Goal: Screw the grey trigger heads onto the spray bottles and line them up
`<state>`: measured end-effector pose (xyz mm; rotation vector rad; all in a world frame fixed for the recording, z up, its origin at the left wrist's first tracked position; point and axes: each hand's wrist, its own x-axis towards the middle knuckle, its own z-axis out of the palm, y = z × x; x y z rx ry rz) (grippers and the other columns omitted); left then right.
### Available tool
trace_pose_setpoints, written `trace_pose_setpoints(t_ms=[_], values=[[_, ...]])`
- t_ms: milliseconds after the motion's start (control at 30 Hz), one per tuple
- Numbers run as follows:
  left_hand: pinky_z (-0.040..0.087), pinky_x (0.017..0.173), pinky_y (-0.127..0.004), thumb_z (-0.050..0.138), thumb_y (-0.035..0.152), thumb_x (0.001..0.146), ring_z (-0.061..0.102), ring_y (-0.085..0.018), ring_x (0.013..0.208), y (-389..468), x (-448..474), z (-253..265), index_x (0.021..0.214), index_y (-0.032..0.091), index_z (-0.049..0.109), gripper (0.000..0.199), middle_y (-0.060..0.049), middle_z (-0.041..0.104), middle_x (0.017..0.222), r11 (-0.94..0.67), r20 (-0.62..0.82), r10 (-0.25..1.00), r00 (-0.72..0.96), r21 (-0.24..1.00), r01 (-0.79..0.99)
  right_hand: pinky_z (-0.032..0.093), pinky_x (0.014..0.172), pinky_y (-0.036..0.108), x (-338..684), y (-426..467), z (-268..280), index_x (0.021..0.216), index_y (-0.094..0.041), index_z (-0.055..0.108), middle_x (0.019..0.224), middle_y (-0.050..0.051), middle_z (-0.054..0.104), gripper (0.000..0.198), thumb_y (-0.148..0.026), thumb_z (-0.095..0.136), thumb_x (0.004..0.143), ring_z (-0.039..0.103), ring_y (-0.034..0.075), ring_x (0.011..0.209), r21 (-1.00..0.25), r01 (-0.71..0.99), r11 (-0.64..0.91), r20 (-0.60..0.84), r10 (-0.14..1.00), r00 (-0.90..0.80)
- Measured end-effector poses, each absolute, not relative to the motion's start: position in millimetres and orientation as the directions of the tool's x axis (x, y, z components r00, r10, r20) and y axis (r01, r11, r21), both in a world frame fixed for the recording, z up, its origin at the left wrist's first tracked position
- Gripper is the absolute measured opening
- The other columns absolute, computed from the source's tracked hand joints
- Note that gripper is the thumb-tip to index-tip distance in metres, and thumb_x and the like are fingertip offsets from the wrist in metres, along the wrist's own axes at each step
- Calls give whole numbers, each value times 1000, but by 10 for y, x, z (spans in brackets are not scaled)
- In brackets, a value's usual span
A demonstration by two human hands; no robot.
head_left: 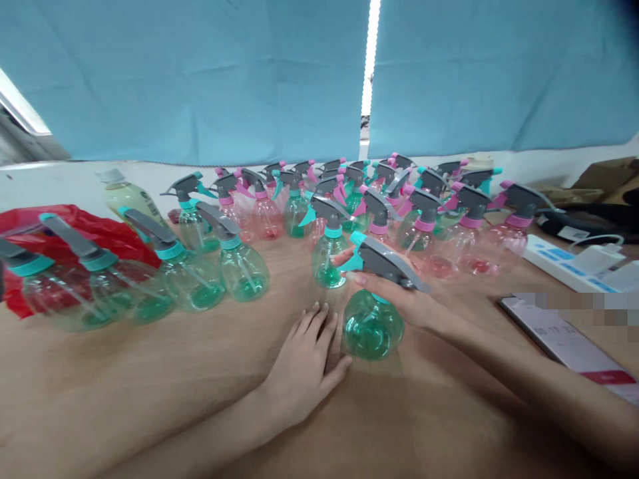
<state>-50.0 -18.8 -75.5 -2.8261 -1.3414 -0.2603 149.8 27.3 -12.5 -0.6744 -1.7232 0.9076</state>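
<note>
My right hand [399,299] is wrapped round the neck of a green spray bottle [372,330] with a grey and turquoise trigger head. That bottle is upright, low over the table or standing on it; I cannot tell which. Flat on the wooden table lies my left hand [307,356], fingers stretched out, just left of the held bottle and holding nothing. Right behind the held bottle stands another green spray bottle [329,263]. A row of green spray bottles, one of them a clear green bottle [243,273], stands to the left.
Many pink and green spray bottles, such as a pink bottle [269,218], crowd the back. A red plastic bag [74,223] and a pale yellow bottle [130,199] are behind the left row. At right are a phone [564,342] and a white power strip [564,259].
</note>
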Motion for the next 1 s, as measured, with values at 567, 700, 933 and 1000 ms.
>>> trace_pose_setpoints(t_ms=[567, 700, 933, 1000], values=[[33, 109, -52, 45, 48, 95, 35, -34, 137, -172, -512, -774, 138, 4, 43, 61, -21, 42, 145, -651, 187, 751, 633, 56, 757, 32, 51, 27, 1481, 189, 109, 78, -23, 52, 64, -5, 46, 10, -27, 60, 83, 38, 10, 53, -845, 151, 514, 449, 833, -322], [34, 108, -52, 44, 49, 96, 36, -35, 136, -172, -505, -761, 138, 4, 43, 61, -21, 42, 145, -654, 177, 747, 641, 23, 756, 27, 49, 26, 1462, 195, 114, 68, -23, 42, 60, -7, 37, 22, -24, 58, 84, 32, 9, 51, -820, 110, 562, 508, 803, -312], [34, 108, -53, 44, 48, 96, 36, -35, 136, -171, -501, -771, 138, 3, 44, 61, -21, 41, 145, -653, 178, 748, 639, 26, 757, 24, 50, 26, 1473, 190, 77, 63, -22, 33, 60, -7, 28, 33, -25, 56, 86, 26, 9, 53, -795, 133, 592, 542, 792, -281], [33, 108, -52, 44, 48, 96, 35, -35, 136, -169, -505, -774, 138, 3, 43, 62, -21, 41, 146, -649, 177, 752, 635, 38, 760, 27, 50, 26, 1484, 189, 54, 69, -22, 43, 61, -7, 34, 24, -29, 57, 86, 29, 9, 53, -816, 119, 565, 515, 805, -295]])
